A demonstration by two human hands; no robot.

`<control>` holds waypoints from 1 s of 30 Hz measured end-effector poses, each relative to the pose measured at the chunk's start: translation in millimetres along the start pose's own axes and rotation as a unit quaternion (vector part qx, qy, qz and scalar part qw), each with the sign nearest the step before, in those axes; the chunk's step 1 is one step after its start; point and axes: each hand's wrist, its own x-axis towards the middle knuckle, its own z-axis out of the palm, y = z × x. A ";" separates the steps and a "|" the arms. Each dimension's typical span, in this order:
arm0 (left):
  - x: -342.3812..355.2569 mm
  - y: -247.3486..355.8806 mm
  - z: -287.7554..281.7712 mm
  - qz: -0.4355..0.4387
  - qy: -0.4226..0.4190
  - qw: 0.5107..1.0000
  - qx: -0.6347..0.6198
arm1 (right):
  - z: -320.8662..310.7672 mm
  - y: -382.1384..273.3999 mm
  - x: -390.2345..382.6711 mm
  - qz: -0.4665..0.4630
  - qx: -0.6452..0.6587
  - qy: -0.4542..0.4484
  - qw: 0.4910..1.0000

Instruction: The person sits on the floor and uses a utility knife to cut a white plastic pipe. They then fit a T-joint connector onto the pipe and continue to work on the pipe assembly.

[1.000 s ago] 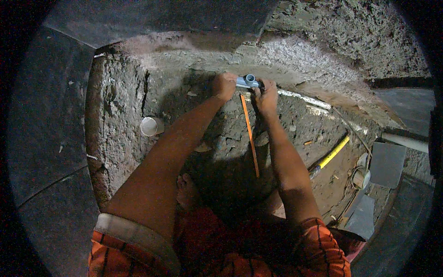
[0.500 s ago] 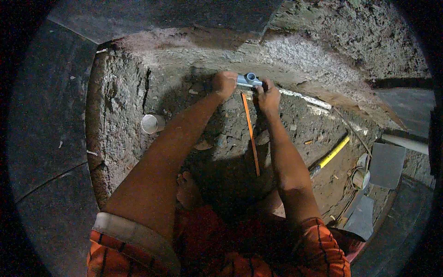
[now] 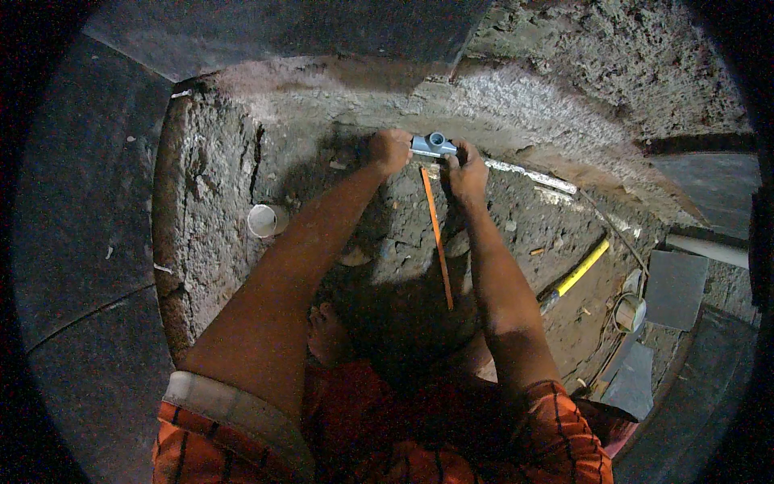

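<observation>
A grey plastic pipe tee (image 3: 434,147) with a round side opening facing up sits between my two hands, close to the far wall of the dug-out ground. My left hand (image 3: 391,152) is closed round its left end. At its right end, my right hand (image 3: 468,171) grips with thumb and fingers. The fingers partly cover both ends, so what joins them there is hidden. Just below the tee, an orange strip (image 3: 436,234) lies on the soil, running toward me. A white-smeared pipe (image 3: 536,174) extends along the wall to the right of my right hand.
A white round pipe end or cup (image 3: 264,220) stands at the left. Right of my right arm lie a yellow-handled tool (image 3: 582,268), a small container (image 3: 627,312) and a grey tile piece (image 3: 677,289). Dark tiles (image 3: 89,202) edge the pit. My bare foot (image 3: 328,335) rests below.
The tee has turned slightly, and its round opening looks a little different and lower. My hands have shifted barely, keeping their grip on both ends.
</observation>
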 end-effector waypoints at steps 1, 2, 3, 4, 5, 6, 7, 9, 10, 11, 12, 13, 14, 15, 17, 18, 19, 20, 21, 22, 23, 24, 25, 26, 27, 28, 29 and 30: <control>-0.8 0.7 -2.2 0.014 -0.012 0.999 0.027 | -0.1 0.6 0.0 -0.002 -0.015 0.001 1.000; -1.4 1.4 -2.2 0.019 -0.018 0.999 0.029 | -0.5 1.5 -0.3 -0.003 -0.029 0.003 1.000; 0.0 -0.9 -4.9 0.024 -0.021 0.999 0.031 | 0.6 -0.4 -0.4 -0.018 -0.023 0.005 1.000; 0.3 -3.8 -6.0 0.021 -0.019 1.000 0.008 | 1.9 -2.4 -0.9 -0.033 -0.016 0.007 0.999; 1.3 -6.3 -7.6 0.017 -0.016 1.000 -0.015 | 3.1 -4.3 -1.1 -0.048 -0.009 0.010 0.999; 1.3 -4.2 -4.9 0.004 -0.012 1.000 -0.025 | 3.8 1.6 -1.2 -0.062 -0.013 0.021 0.998; 0.2 -0.6 0.3 -0.009 -0.011 0.999 -0.035 | 3.4 9.7 -1.3 -0.075 -0.019 0.034 0.996; -1.8 3.2 2.9 -0.022 -0.006 0.999 -0.037 | 2.6 12.5 -0.5 -0.064 -0.028 0.033 0.997; -2.2 2.5 0.9 -0.023 -0.002 0.999 -0.029 | 3.3 4.4 -1.8 -0.041 -0.032 0.019 0.999; -2.6 1.8 -1.4 -0.024 0.002 0.999 -0.021 | 3.9 -3.6 -3.1 -0.017 -0.035 0.004 0.999; -1.5 2.0 -1.7 -0.021 -0.011 0.999 -0.023 | 3.7 -0.4 -2.7 -0.021 -0.003 0.014 1.000; -0.8 1.9 -3.8 -0.018 -0.023 0.999 -0.025 | 4.4 2.5 -2.7 -0.026 0.029 0.024 0.999; 0.0 1.9 -3.3 -0.015 -0.036 0.999 -0.026 | 4.1 5.8 -2.3 -0.031 0.061 0.034 0.997; 1.2 2.1 -4.1 -0.023 -0.026 0.999 -0.009 | 3.0 1.2 -0.2 -0.007 0.019 -0.002 1.000; 2.6 1.8 -5.3 -0.039 -0.007 0.999 0.025 | 7.0 -5.7 -1.4 -0.003 -0.001 0.009 1.000; 3.5 2.1 -4.3 -0.052 -0.023 0.998 -0.006 | 6.7 -3.4 -1.9 0.002 -0.014 0.020 1.000; 3.4 1.5 -6.0 -0.067 -0.038 0.996 -0.036 | 6.1 0.0 -2.9 0.006 -0.028 0.008 1.000; 2.9 0.1 -5.7 -0.057 -0.057 0.996 -0.044 | 5.9 3.9 -5.3 -0.003 -0.024 0.021 0.999; 1.8 -1.9 -7.2 -0.047 -0.073 0.995 -0.051 | 6.9 4.5 -8.7 -0.012 -0.020 0.032 0.999; 0.4 -6.6 -5.8 -0.012 -0.093 0.995 -0.038 | 5.8 8.0 -8.9 -0.022 -0.018 0.043 0.999; 5.3 -8.3 -4.4 -0.014 -0.118 0.991 -0.068 | 3.5 12.5 -6.0 -0.024 -0.005 0.041 0.999; 10.6 -13.8 -7.2 -0.019 -0.138 0.985 -0.097 | 4.0 13.0 -5.1 -0.014 -0.003 0.042 0.999; 22.8 -25.3 -23.7 -0.056 -0.150 0.973 -0.164 | 10.7 1.2 -3.2 -0.014 0.008 0.038 0.999; 30.2 -33.4 -33.4 -0.068 -0.167 0.963 -0.202 | 14.2 -4.7 -2.6 -0.009 0.015 0.035 0.999; 32.8 -36.6 -38.3 -0.084 -0.187 0.949 -0.239 | 13.9 -8.1 -3.7 -0.012 0.016 0.039 0.999; 34.1 -39.2 -45.2 -0.071 -0.205 0.945 -0.246 | 14.0 -13.0 -4.0 -0.016 0.019 0.043 0.999; 33.5 -41.7 -51.2 -0.066 -0.189 0.953 -0.229 | 15.3 -19.9 -3.9 -0.022 0.023 0.046 0.998; 28.8 -38.0 -44.4 -0.065 -0.182 0.957 -0.216 | 13.3 -15.3 -3.5 -0.009 0.034 0.040 0.999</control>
